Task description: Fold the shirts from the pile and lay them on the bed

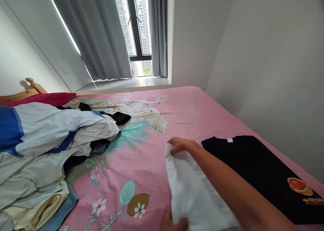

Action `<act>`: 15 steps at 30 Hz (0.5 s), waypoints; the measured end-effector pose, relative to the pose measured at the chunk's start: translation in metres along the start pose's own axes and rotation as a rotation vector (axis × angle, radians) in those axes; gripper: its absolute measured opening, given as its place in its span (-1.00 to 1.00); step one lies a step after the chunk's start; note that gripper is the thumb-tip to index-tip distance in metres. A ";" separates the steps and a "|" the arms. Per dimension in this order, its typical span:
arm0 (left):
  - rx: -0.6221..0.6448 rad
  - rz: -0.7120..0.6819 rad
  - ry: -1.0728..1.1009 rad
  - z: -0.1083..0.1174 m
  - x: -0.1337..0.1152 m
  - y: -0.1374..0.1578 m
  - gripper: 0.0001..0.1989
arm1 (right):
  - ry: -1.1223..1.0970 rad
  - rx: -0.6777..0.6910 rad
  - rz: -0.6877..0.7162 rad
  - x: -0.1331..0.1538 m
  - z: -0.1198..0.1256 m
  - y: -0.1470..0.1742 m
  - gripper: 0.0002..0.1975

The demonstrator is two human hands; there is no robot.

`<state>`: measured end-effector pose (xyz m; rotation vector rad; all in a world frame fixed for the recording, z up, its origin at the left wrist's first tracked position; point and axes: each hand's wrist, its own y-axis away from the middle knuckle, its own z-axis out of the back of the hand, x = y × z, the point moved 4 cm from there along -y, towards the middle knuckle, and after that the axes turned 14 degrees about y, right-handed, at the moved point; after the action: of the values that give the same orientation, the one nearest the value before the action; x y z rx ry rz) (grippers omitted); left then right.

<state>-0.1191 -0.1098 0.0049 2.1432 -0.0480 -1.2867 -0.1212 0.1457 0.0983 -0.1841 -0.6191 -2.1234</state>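
A white folded garment point(186, 187) lies on the bed in front of me. My right hand point(178, 145) reaches across it and grips its far left corner, fingers curled over the edge. At the near left edge, my left hand point(174, 221) pinches the cloth with the thumb on top; the lower frame edge cuts off part of this hand. To the right, partly behind my right forearm, a black T-shirt point(255, 163) is spread flat, with a white neck label and an orange-red print. What kind of garment the white one is, I cannot tell.
The bed's pink flowered sheet point(141, 160) stretches beneath everything. On the left is a loose heap of white, blue, black and cream clothes point(58, 126), with a red pillow point(48, 98) behind it. Grey curtains point(96, 31) hang by the window; a wall borders the bed's right side.
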 end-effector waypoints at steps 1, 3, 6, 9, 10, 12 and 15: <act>-0.006 -0.052 -0.023 0.005 -0.028 0.006 -0.51 | -0.043 -0.087 0.034 -0.002 0.022 0.012 -0.78; -0.013 -0.210 -0.152 0.019 -0.095 0.022 -0.60 | -0.144 -0.307 0.127 -0.005 0.068 0.043 -0.81; -0.009 -0.486 -0.483 0.038 -0.186 0.049 -0.78 | -0.234 -0.526 0.211 -0.006 0.110 0.092 -0.88; -0.110 -0.840 -0.826 0.060 -0.222 0.068 -0.77 | -0.242 -0.661 0.224 -0.003 0.090 0.127 -0.89; -0.132 -0.954 -0.911 0.069 -0.217 0.069 -0.74 | -0.227 -0.719 0.233 -0.002 0.069 0.135 -0.89; -0.134 -1.107 -1.053 0.089 -0.186 0.065 -0.66 | -0.109 -0.875 0.283 0.001 0.011 0.150 -0.92; -0.071 -1.135 -1.302 0.121 -0.110 0.054 -0.56 | -0.005 -0.864 0.210 -0.005 -0.096 0.165 -0.89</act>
<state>-0.2594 -0.1757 0.0805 0.7901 0.7317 -3.0032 0.0230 0.0230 0.0729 -0.6909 0.3425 -2.0520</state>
